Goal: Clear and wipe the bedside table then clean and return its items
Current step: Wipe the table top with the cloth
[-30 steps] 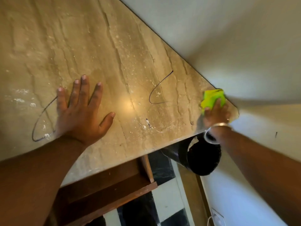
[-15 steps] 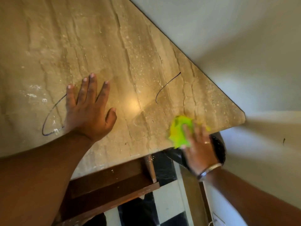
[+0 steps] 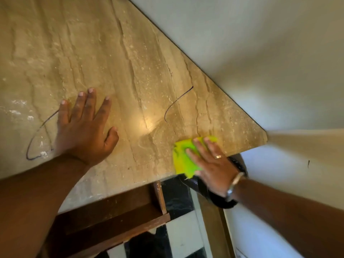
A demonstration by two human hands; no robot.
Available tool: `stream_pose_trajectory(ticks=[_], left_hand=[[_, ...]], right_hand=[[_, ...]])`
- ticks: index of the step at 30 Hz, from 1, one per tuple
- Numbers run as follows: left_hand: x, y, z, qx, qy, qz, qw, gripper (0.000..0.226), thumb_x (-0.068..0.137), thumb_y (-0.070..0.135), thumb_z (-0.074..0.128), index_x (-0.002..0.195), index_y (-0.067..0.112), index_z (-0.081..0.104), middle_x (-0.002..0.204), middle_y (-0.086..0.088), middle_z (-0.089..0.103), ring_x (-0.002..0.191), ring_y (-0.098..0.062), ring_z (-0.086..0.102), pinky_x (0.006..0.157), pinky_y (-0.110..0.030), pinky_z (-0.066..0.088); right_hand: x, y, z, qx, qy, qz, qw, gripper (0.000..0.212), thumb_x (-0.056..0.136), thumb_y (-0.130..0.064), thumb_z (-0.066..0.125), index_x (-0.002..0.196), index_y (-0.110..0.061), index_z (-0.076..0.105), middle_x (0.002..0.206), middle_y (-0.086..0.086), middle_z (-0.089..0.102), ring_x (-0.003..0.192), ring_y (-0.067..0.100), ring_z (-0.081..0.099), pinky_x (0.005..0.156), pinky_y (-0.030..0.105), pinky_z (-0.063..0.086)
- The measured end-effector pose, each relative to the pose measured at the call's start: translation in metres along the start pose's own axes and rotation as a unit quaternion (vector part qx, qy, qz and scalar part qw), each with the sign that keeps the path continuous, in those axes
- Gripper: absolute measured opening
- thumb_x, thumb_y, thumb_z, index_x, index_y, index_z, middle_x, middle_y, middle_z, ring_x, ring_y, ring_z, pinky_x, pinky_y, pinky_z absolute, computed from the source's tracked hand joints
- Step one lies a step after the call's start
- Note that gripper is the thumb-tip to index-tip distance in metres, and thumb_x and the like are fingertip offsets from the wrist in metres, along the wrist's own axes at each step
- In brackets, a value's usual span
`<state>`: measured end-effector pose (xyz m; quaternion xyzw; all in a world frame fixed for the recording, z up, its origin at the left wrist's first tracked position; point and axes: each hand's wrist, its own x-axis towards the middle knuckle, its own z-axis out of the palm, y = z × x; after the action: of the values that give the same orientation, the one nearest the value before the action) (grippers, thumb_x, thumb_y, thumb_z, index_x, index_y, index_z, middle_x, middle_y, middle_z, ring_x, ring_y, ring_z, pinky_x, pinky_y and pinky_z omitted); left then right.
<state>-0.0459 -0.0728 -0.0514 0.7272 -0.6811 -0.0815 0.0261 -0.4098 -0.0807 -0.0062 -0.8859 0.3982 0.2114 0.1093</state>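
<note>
1. Basically, this was the wiping step: the bedside table (image 3: 115, 58) top was bare of items and the right hand (image 3: 210, 162) pressed a green cloth (image 3: 183, 161) flat on it.
2. Right hand: fingers straight and slightly fanned, palm down on the cloth, no pinch. A ring showed on one finger, a bracelet (image 3: 235, 182) at the wrist.
3. The cloth lay under and just left of those fingers, at the table's near edge, its lower corner hanging slightly past the edge.
4. Left hand (image 3: 83, 127): spread flat, fingers apart, resting on the tabletop well to the left of the cloth, apparently bracing. It held nothing.
5. A curved dark pen line (image 3: 175, 103) sat just beyond the right hand's fingertips; a looped dark pen line (image 3: 33, 144) ran beside and partly under the left hand, with white specks around it.
6. A black mesh bin (image 3: 214, 194) sat below the right wrist, off the table edge; a brown wooden shelf (image 3: 111, 211) showed below the left forearm.
7. Judgement: wiping looked partly done, since specks and marks were on the top beyond both hands.
8. The next move likely called for keeping flat pressure and sweeping the cloth away from the edge toward the left hand, which would need to lift clear.
</note>
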Motion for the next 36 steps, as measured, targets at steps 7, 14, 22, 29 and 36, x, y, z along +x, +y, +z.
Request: stream_pose_trajectory(ticks=[7,14,22,29,36], left_hand=[[0.0,-0.001,0.003,0.014,0.012,0.0,1.0,0.079,0.085,0.048,0.039,0.157,0.016,0.026,0.163,-0.023,0.021,0.148,-0.042,0.023,0.12,-0.058,0.005],[0.001,-0.001,-0.002,0.009,-0.003,-0.002,1.0,0.078,0.087,0.048,0.039,0.157,0.015,0.028,0.163,-0.023,0.022,0.149,-0.042,0.023,0.119,-0.059,0.006],[0.0,0.0,0.001,0.016,-0.005,-0.004,1.0,0.079,0.087,0.05,0.039,0.157,0.018,0.025,0.164,-0.021,0.021,0.15,-0.04,0.022,0.12,-0.059,0.006],[0.001,0.0,-0.001,0.013,-0.007,-0.002,1.0,0.078,0.087,0.049,0.038,0.157,0.016,0.027,0.164,-0.022,0.022,0.149,-0.041,0.023,0.119,-0.06,0.008],[0.001,-0.001,0.002,0.009,0.001,-0.001,1.0,0.079,0.087,0.05,0.038,0.157,0.016,0.026,0.164,-0.022,0.021,0.15,-0.041,0.021,0.119,-0.06,0.007]], right_hand=[[0.133,0.052,-0.052,0.053,0.075,0.321,0.943,0.066,0.096,-0.034,0.036,0.15,-0.01,0.008,0.156,0.024,0.005,0.143,0.041,0.003,0.116,0.051,0.006],[0.069,-0.051,-0.02,0.079,0.052,0.046,0.994,0.073,0.089,-0.043,0.031,0.15,-0.032,-0.006,0.158,0.001,-0.015,0.143,0.03,-0.019,0.112,0.05,-0.001],[0.156,0.031,-0.062,0.055,0.04,0.235,0.97,0.07,0.093,-0.049,0.032,0.151,-0.024,-0.001,0.159,0.016,-0.006,0.143,0.042,-0.004,0.115,0.054,0.003],[0.08,-0.065,-0.016,0.045,0.045,-0.02,0.998,0.077,0.085,-0.044,0.039,0.15,-0.035,-0.001,0.16,0.004,-0.006,0.144,0.033,-0.008,0.112,0.054,0.002],[0.081,0.069,-0.035,0.076,0.032,0.373,0.924,0.069,0.095,-0.04,0.036,0.151,-0.019,0.001,0.158,0.018,-0.002,0.144,0.038,-0.003,0.116,0.055,0.006]])
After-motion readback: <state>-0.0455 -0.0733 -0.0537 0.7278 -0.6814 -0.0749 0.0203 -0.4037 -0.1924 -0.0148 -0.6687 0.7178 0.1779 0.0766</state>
